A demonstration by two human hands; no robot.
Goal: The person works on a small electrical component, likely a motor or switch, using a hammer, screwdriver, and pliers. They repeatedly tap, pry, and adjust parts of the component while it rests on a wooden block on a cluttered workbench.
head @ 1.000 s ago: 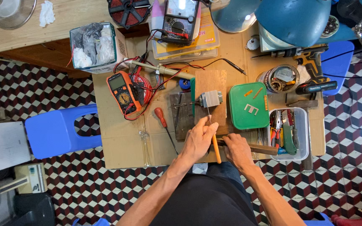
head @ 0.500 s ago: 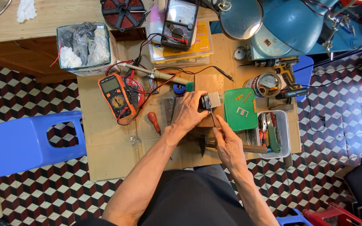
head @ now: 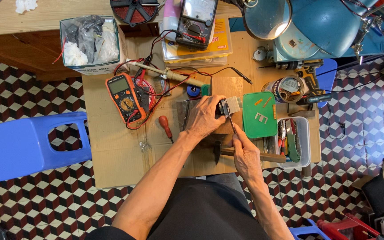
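My left hand (head: 206,116) is closed around a small grey and black electrical part (head: 229,106) in the middle of the cardboard-covered table (head: 112,151). My right hand (head: 246,155) grips a thin metal tool (head: 230,121) whose tip touches that part from below. A wooden-handled hammer (head: 263,156) lies under my right hand. A green plastic lid (head: 259,115) with small pieces on it lies just right of the part.
An orange multimeter (head: 126,99) with red leads and a red-handled screwdriver (head: 166,127) lie to the left. A tray of pliers (head: 292,141), a tape roll (head: 288,89), a soldering iron (head: 174,75), a box of bags (head: 91,43) and a blue stool (head: 30,144) surround the spot.
My left hand has moved up from the table's near edge and closed on the grey part. My right hand now brings the thin tool to it. The view has shifted.
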